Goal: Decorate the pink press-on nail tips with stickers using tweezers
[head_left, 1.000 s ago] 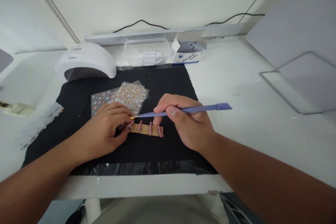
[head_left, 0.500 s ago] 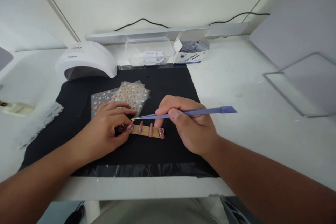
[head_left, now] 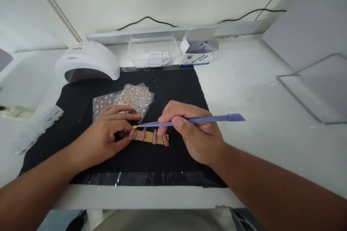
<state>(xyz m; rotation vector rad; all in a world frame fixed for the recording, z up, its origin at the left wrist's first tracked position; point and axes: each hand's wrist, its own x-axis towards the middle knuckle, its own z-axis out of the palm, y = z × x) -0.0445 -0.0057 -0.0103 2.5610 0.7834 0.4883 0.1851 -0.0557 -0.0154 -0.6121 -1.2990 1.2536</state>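
Observation:
Purple tweezers [head_left: 206,119] are pinched in my right hand [head_left: 192,130], their tips pointing left. A tiny yellow piece [head_left: 135,127] sits at the tips, close to my left fingertips. My left hand [head_left: 107,131] has its thumb and index finger closed around a glossy press-on nail [head_left: 132,134] at the left end of a tan strip [head_left: 148,136]. More pinkish-brown nails [head_left: 154,137] stand in a row along the strip. Clear sticker sheets [head_left: 132,97] lie fanned just beyond my left hand, which partly covers them.
A white nail lamp [head_left: 89,59] stands at the back left of the black mat [head_left: 173,86]. Behind the mat are a clear tray [head_left: 138,56] with packets and an alcohol pads box [head_left: 197,57]. A wire stand [head_left: 298,97] is at right, a pale bottle [head_left: 17,112] at left.
The tweezer tips with the yellow piece have moved slightly left and down, nearer the nail at my left fingertips. The view has shifted a little.

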